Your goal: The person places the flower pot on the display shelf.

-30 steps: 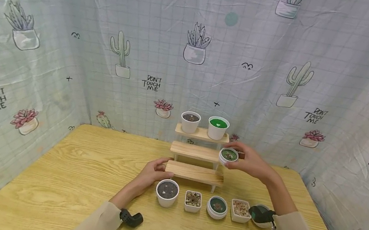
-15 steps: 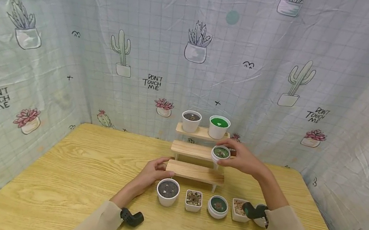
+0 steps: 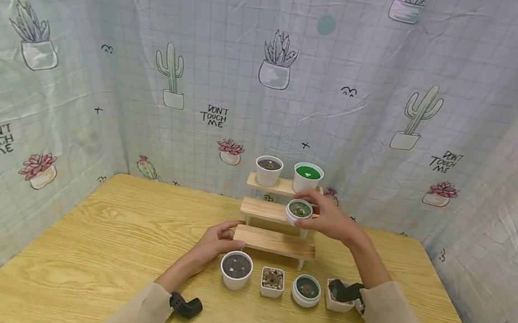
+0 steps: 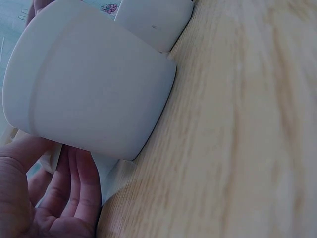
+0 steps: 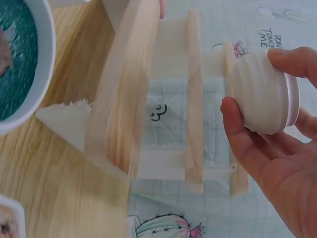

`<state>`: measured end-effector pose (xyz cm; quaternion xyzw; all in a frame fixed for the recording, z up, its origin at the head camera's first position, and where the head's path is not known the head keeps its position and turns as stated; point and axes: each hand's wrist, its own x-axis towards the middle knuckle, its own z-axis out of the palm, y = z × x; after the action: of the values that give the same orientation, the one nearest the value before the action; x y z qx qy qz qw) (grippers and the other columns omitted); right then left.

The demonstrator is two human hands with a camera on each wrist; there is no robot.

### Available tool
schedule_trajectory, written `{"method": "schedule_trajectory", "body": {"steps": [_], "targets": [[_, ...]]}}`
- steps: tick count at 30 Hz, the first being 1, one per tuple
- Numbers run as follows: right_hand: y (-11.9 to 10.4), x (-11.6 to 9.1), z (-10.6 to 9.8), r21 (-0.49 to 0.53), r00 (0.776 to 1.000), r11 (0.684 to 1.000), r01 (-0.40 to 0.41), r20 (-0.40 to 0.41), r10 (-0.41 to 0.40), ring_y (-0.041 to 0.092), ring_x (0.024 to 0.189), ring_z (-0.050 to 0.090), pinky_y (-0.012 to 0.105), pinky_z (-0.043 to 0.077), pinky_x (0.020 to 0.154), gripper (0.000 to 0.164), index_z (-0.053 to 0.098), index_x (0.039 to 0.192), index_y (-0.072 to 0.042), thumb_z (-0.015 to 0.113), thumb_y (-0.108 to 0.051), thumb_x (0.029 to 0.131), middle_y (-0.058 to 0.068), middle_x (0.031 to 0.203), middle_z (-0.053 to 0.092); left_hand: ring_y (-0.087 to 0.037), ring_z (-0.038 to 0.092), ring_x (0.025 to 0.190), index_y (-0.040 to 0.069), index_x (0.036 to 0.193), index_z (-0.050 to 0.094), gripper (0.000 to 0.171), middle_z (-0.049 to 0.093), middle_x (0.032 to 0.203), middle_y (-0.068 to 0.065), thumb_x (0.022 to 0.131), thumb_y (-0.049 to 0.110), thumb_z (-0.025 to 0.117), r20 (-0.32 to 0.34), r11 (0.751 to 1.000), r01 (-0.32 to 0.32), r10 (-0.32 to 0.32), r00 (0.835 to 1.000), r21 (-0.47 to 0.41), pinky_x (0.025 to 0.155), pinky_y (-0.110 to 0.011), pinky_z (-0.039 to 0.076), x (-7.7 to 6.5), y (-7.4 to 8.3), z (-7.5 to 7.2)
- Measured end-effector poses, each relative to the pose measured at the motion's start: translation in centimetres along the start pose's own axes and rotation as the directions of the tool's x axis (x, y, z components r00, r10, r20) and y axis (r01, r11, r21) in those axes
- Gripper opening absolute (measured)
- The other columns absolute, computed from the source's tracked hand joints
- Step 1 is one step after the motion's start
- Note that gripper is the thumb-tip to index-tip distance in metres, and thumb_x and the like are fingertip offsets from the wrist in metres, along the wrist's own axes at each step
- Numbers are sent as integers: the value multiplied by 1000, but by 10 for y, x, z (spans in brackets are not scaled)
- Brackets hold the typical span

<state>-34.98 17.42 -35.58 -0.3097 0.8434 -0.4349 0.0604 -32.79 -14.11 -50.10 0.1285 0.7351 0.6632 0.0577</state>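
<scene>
Currently | hands [image 3: 329,219] hold: ribbed white pot [image 5: 260,94] (round); grained wooden stand [image 3: 274,240]

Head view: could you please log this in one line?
left hand: holds bottom shelf | right hand: holds round pot near middle shelf

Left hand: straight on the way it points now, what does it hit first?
Bottom shelf, most likely: the left hand grips its left end. Exact contact depth is unclear.

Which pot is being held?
The round, green-speckled pot in the right hand; the others stand on the top shelf or table.
</scene>
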Motion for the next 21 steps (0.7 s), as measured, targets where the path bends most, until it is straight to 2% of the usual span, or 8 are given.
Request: {"method": "schedule_trajectory", "body": {"steps": [10, 21], "targets": [[-8, 10, 7, -8, 1000, 1000, 17, -21, -18, 37, 128, 56, 58, 44, 111, 58, 53, 138, 0, 79, -12, 88, 21, 137, 60, -11, 59, 86, 12, 152, 50, 71, 62, 91, 1, 89, 23, 82, 5, 1000, -9, 9, 1000, -1, 79, -26, 50, 2, 0, -1], [-15, 20, 16, 21, 1000, 1000, 7, -10, -7, 35, 124, 60, 57, 46, 109, 60, 53, 140, -3, 79, -11, 87, 20, 135, 61, -11, 59, 87, 12, 152, 50, 70, 61, 91, 1, 90, 21, 81, -4, 1000, -1, 1, 1000, 1, 81, -26, 50, 2, 0, -1]]}}
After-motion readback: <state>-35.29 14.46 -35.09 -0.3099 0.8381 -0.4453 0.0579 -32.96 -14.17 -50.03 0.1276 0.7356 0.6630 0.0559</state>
